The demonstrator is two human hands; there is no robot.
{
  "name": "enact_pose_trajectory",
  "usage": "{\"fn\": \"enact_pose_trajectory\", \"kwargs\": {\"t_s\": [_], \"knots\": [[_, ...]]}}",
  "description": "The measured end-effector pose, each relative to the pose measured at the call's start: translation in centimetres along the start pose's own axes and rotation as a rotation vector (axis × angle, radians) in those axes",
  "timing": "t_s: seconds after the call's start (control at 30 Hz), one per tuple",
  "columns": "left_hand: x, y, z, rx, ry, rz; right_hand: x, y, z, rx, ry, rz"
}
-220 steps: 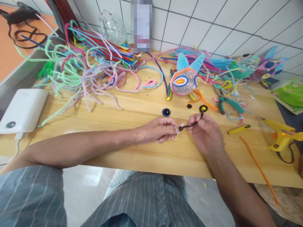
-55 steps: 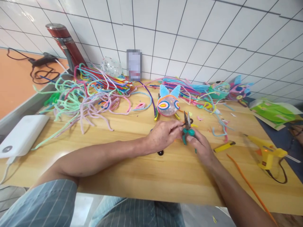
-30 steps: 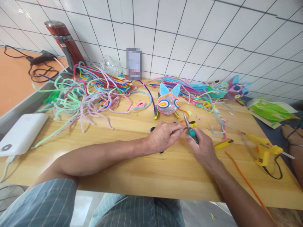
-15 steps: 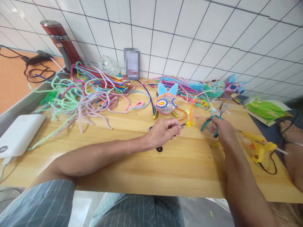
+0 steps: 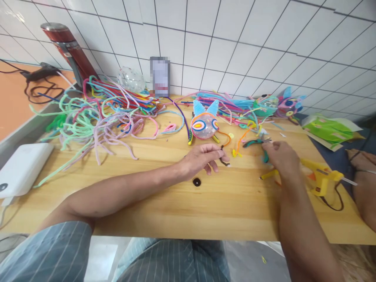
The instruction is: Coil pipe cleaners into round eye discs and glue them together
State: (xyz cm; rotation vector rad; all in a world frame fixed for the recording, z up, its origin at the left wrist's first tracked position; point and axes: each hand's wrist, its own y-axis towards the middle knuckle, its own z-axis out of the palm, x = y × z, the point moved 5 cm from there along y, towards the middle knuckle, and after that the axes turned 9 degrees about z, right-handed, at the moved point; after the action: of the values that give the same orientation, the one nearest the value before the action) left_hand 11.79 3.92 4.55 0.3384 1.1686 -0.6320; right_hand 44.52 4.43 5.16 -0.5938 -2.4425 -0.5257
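My left hand (image 5: 202, 159) is over the middle of the table, thumb and forefinger pinched on a short, bent dark brown pipe cleaner (image 5: 225, 163). My right hand (image 5: 281, 155) has its fingers closed at the head of teal-handled pliers (image 5: 253, 143), low over the table; the fingers partly hide the tool. Just beyond my left hand stands a clear ball figure (image 5: 208, 127) with blue fuzzy ears, ringed eyes and an orange tail. A small black disc (image 5: 196, 182) lies nearer me. Orange and yellow pipe cleaner pieces (image 5: 237, 152) lie between the hands.
A yellow glue gun (image 5: 323, 180) lies right, near another person's arm (image 5: 364, 188). Loose pipe cleaners (image 5: 96, 121) heap up at left, beside a white power bank (image 5: 25, 166). A red thermos (image 5: 69, 53) and a phone (image 5: 160, 77) stand at the back, with finished figures (image 5: 266, 105) at right.
The pliers have turned, handles now pointing left and lower, and my right hand has shifted from their handles to their head. My left hand's fingers have opened out somewhat, showing more of the brown pipe cleaner.
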Motion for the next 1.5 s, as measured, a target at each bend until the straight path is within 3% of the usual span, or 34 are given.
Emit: {"fn": "enact_pose_trajectory", "kwargs": {"t_s": [0.1, 0.13, 0.2, 0.27, 0.33, 0.5, 0.7, 0.83, 0.97, 1.07, 1.23, 1.33, 1.5], "knots": [[-0.2, 0.0, -0.2, -0.057, 0.014, 0.026, 2.6, -2.6, -0.7, -0.123, -0.001, -0.01], [-0.2, 0.0, -0.2, -0.071, 0.01, 0.029, 4.1, -3.8, -0.6, -0.092, 0.078, -0.079], [-0.2, 0.0, -0.3, -0.083, -0.005, 0.036, 7.4, -6.7, 0.1, 0.063, 0.242, -0.272], [-0.2, 0.0, -0.4, -0.098, -0.014, 0.052, 10.2, -9.7, 1.3, 0.247, 0.22, -0.466], [-0.3, 0.0, -0.6, -0.111, -0.015, 0.071, 11.6, -11.7, 2.2, 0.332, 0.201, -0.526], [-0.1, 0.0, -0.5, -0.109, -0.003, 0.083, 10.2, -11.8, 2.7, 0.244, 0.307, -0.335], [0.7, -0.3, 0.0, -0.105, 0.018, 0.077, 7.7, -10.6, 3.4, 0.294, 0.598, -0.021], [0.1, -0.3, -0.1, -0.149, 0.002, 0.152, 7.9, -10.8, 3.8, 0.299, 0.676, 0.034], [-0.2, 0.0, -0.2, -0.098, 0.048, 0.148, 8.1, -11.0, 3.5, 0.219, 0.791, -0.009], [-0.8, 0.0, -0.5, -0.057, 0.31, 0.225, 7.8, -11.0, 3.7, 0.272, 0.767, -0.016], [-3.1, -1.1, 0.0, -0.028, 0.928, 0.725, 8.0, -11.4, 4.0, 0.424, 0.616, -0.035], [-3.0, -1.6, 0.6, 0.041, 1.11, 0.775, 8.8, -11.7, 3.8, 0.434, 0.564, -0.067], [-2.0, -1.8, 1.1, 0.122, 1.252, 0.719, 9.4, -12.3, 4.4, 0.539, 0.508, -0.095]]}}
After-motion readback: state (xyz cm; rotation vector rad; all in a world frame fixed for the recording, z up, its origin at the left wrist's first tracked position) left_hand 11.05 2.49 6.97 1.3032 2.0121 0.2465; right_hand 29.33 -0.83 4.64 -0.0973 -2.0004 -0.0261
